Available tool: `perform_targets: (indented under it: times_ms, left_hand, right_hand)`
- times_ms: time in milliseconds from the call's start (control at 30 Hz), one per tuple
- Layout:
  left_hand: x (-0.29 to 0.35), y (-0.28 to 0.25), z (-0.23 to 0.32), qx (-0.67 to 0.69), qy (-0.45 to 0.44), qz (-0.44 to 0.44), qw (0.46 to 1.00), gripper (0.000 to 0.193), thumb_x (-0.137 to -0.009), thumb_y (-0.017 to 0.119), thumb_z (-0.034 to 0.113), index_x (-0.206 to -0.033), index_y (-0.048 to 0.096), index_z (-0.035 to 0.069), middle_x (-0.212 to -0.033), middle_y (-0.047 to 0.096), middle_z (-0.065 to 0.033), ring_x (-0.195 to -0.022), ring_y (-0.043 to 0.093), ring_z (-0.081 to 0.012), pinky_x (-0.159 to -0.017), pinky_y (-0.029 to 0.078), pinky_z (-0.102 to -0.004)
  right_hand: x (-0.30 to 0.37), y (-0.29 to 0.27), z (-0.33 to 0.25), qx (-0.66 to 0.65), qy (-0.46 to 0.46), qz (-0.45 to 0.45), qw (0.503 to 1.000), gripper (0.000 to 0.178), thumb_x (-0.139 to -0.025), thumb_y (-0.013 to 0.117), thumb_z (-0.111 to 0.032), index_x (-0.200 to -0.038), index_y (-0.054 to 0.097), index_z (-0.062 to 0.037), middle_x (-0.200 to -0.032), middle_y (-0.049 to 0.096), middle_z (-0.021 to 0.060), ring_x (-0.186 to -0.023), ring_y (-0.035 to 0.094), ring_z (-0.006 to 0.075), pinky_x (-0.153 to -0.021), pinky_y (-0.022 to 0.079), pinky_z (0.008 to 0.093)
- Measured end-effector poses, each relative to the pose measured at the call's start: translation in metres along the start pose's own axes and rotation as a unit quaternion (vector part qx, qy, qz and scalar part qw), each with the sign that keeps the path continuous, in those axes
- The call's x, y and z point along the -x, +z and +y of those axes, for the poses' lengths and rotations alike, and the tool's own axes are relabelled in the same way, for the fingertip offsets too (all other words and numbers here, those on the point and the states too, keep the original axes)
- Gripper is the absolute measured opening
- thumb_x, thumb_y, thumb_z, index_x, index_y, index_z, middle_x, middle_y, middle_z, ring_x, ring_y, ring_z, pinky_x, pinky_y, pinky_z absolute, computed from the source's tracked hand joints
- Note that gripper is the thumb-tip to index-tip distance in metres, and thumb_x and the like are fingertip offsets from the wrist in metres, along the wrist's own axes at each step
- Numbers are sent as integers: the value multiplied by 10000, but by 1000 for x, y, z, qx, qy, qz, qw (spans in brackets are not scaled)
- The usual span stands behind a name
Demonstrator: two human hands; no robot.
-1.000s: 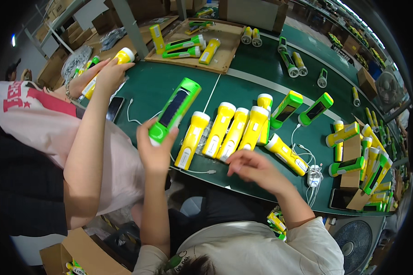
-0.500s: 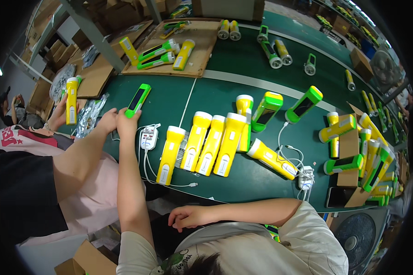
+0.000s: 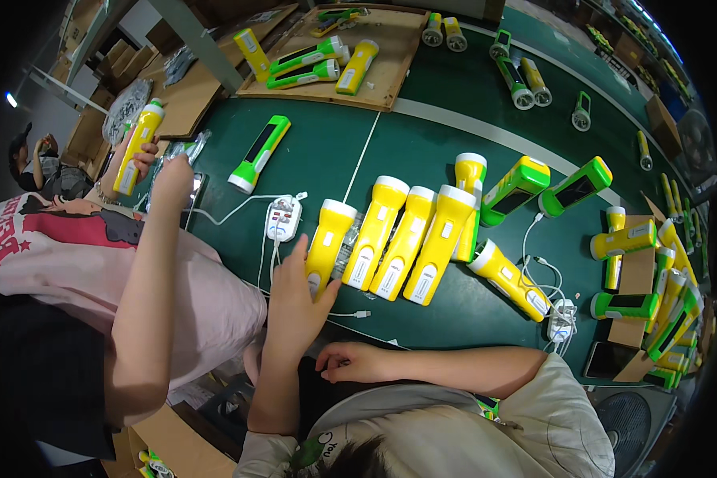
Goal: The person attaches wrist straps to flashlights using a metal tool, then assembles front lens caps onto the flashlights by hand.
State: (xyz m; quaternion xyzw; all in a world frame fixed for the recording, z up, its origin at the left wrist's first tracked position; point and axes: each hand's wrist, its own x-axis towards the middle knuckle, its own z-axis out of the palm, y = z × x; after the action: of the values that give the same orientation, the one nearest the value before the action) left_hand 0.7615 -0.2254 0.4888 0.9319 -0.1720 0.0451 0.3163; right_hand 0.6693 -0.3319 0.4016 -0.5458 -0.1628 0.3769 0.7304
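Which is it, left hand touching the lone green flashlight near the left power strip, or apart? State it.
Apart. The head view shows green tabletop and the left power strip between the left hand and the green flashlight.

Just right of the white power strip (image 3: pixel 283 221) lies a yellow flashlight (image 3: pixel 330 243), white head at the far end, near end partly hidden. Farther right of the strip, three yellow flashlights (image 3: pixel 405 241) lie side by side, slanted alike. Beyond the strip, slightly left, lies a green flashlight (image 3: pixel 261 154), dark panel showing.
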Motion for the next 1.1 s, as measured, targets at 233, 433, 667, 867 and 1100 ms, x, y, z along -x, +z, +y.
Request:
perform_targets:
  times_ms: [233,433,667,867,1100]
  left_hand:
    - [4,2,-23,116,-85,-3,990,525,-679,710,88,-1120,449,-20,-979,531,-176,-917,565,-305,-802,454,-379]
    - [23,-16,10,478,-143,-9,867,285,-843,640,120,-984,407,36,-905,533,-165,-504,538,-146,-403,441,-207]
    - [43,-27,30,879,-185,-150,412,448,-998,293,386,-1020,509,-5,-908,537,-160,-521,520,-191,-375,386,-261]
    - [53,-29,39,876,-155,-138,436,329,-1004,297,342,-1006,428,40,-926,519,-182,-516,520,-193,-359,374,-253]
    - [58,-28,44,856,-105,-118,492,254,-1007,311,309,-1015,361,60,-939,511,-203,-541,534,-208,-406,401,-276]
  right_hand:
    - [0,-2,4,-22,20,-9,1000,237,-868,608,-186,-1048,570,-35,-789,617,41,-713,557,112,-641,444,265]
    - [6,-7,-26,-267,113,-11,957,250,-859,619,-189,-1061,551,-58,-831,600,49,-627,462,61,-536,363,215]
    - [10,-7,-41,-323,78,35,943,322,-882,575,-191,-1149,483,-37,-971,603,99,-761,581,141,-649,481,265]
    - [12,-14,-3,-345,58,45,936,432,-928,517,-255,-1282,410,-30,-1183,553,144,-1063,586,230,-910,496,352]
    - [10,-14,-1,-377,41,53,924,439,-931,514,-277,-1284,411,-36,-1203,542,134,-1091,567,227,-925,483,358]
